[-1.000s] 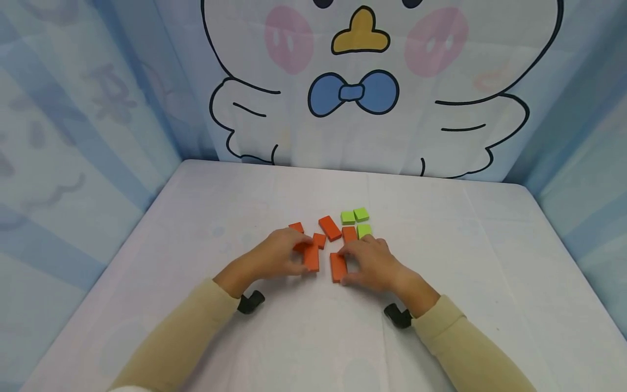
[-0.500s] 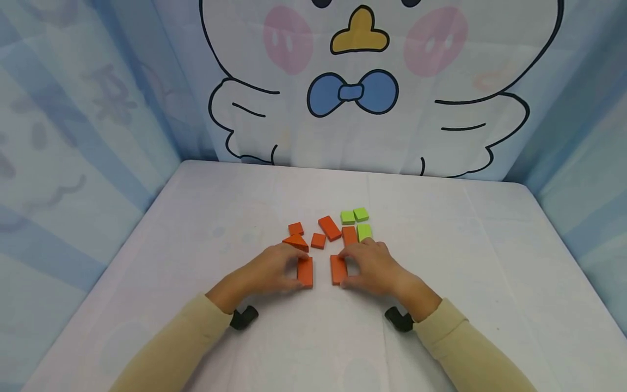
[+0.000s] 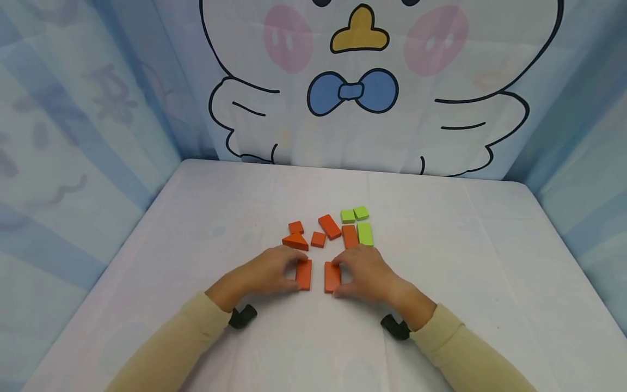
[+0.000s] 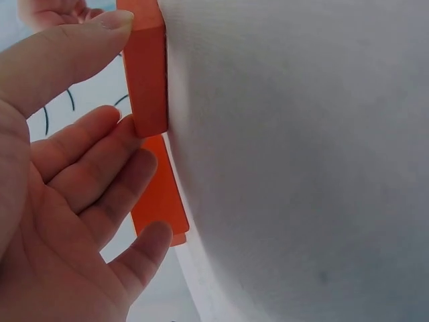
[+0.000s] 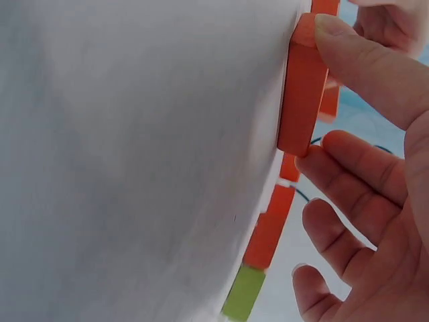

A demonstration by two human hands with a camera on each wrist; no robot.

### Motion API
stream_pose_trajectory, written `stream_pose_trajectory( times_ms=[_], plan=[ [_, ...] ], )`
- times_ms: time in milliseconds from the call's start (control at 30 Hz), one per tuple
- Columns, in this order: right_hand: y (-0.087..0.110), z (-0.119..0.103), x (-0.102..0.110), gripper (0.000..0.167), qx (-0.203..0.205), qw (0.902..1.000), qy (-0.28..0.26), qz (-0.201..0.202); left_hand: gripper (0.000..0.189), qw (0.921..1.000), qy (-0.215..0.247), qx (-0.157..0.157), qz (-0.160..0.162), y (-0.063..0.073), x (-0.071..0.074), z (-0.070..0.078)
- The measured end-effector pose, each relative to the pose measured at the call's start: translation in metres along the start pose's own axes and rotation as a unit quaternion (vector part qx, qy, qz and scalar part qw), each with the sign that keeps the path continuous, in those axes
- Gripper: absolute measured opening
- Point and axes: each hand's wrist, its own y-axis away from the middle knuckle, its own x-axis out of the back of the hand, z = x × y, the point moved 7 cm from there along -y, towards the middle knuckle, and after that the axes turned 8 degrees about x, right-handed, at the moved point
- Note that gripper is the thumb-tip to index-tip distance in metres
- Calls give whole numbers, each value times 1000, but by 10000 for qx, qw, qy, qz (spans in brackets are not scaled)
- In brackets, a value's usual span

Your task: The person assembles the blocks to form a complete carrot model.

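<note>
Two orange rectangular blocks lie flat, parallel and a small gap apart, near the middle of the table. My left hand (image 3: 269, 270) pinches the left orange block (image 3: 303, 274) lengthwise, thumb at the near end and fingers at the far end. In the left wrist view that block (image 4: 146, 74) stands between thumb and fingertips. The right orange block (image 3: 332, 277) is held the same way by my right hand (image 3: 367, 275). Thumb and fingertips meet the ends of this block (image 5: 301, 87) in the right wrist view.
Beyond the hands lie an orange triangular block (image 3: 296, 242), small orange squares (image 3: 318, 239), and more orange rectangles (image 3: 330, 227). Green blocks (image 3: 364, 234) sit to their right. A cartoon-printed cloth (image 3: 352, 136) hangs behind the white table (image 3: 235, 190).
My left hand has brought its block nearer and slightly left, uncovering the triangle. My right hand has drawn its block nearer and slightly left, closing in on the other block.
</note>
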Motion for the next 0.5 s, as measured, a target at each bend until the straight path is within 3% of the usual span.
stream_pose_trajectory(
  times_ms=[500],
  plan=[
    [-13, -22, -6, 54, -9, 10000, 39, -2, 57, 9996, 189, 180, -144, 2, 2, -2]
  ],
)
